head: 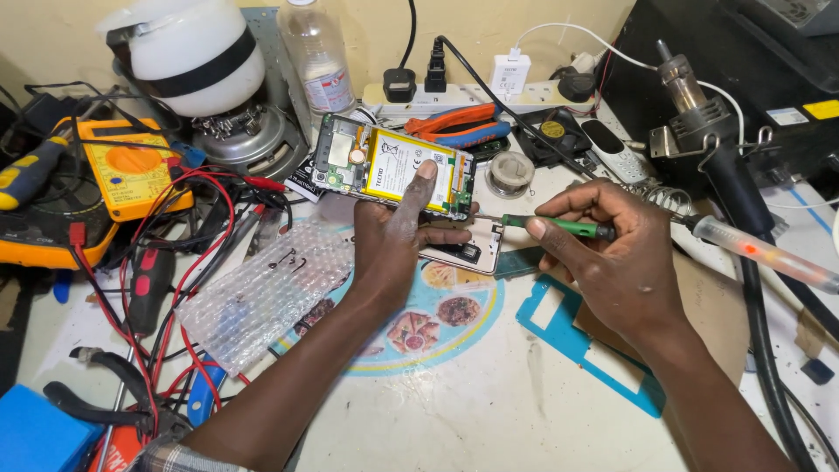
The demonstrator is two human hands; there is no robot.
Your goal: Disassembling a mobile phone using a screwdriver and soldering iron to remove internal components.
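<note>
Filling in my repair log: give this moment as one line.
left hand: holds opened phone | right hand: holds green screwdriver, tip at phone's lower edge | beneath: white back cover

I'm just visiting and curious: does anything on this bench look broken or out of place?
The phone in the left hand has its back off, battery and circuit board bare. The right hand holds a green screwdriver to its edge. Red wires lie tangled at left.

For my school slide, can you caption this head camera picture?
Left hand holds an opened phone while right hand points a green screwdriver at its edge.
</note>
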